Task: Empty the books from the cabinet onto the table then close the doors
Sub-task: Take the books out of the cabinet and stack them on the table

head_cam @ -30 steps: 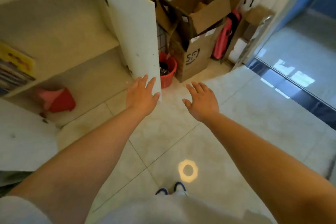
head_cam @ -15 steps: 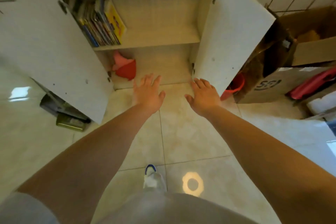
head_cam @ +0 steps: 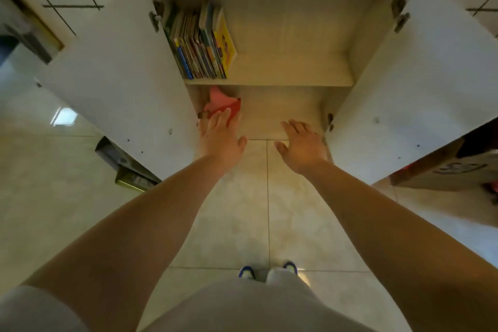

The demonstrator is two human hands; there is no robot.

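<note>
A tiled floor (head_cam: 269,210) runs to the cabinet (head_cam: 291,67) — both doors wide, books (head_cam: 199,43) shelved; left hand (head_cam: 222,140) and right hand (head_cam: 303,146) reach apart, fingers spread, empty.

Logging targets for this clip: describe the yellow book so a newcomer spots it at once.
Look inside the open cabinet, at the row of books standing at the left end of its middle shelf. The yellow book is the rightmost, leaning against the darker ones, its bright cover facing the bare shelf.
</note>
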